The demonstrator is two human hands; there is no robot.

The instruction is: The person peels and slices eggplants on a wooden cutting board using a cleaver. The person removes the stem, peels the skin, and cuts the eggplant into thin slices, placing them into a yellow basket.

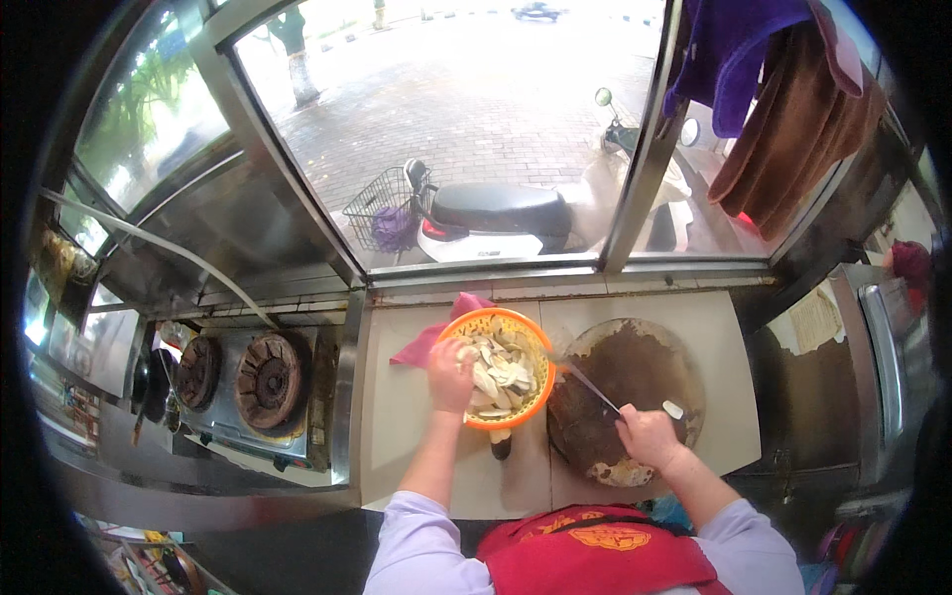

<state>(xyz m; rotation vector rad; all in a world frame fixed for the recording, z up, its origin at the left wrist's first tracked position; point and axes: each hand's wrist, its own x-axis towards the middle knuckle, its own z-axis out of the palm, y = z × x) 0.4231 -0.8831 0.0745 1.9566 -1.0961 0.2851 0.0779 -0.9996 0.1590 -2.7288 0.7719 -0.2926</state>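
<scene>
An orange plastic colander [551, 387] stands on the pale counter, holding many pale mushroom slices [502, 375]. At its left side is my left hand [451, 375], fingers over the rim among the slices; whether they grip any is hidden. My right hand [649, 433] grips the dark handle of a kitchen knife [591, 385] above the round wooden chopping block [639, 364]. The blade appears nearly edge-on, tip toward the colander. One white slice [673, 409] lies on the block beside my right hand. A dark-capped mushroom piece [501, 445] rests on the counter just below the colander.
A pink cloth [416, 349] lies partly behind the colander. To the left is a gas stove with two burners [271, 379]. A window frame [483, 277] borders the counter's far edge, with a parked scooter [498, 216] outside. Brown and purple cloths [803, 126] hang at upper right.
</scene>
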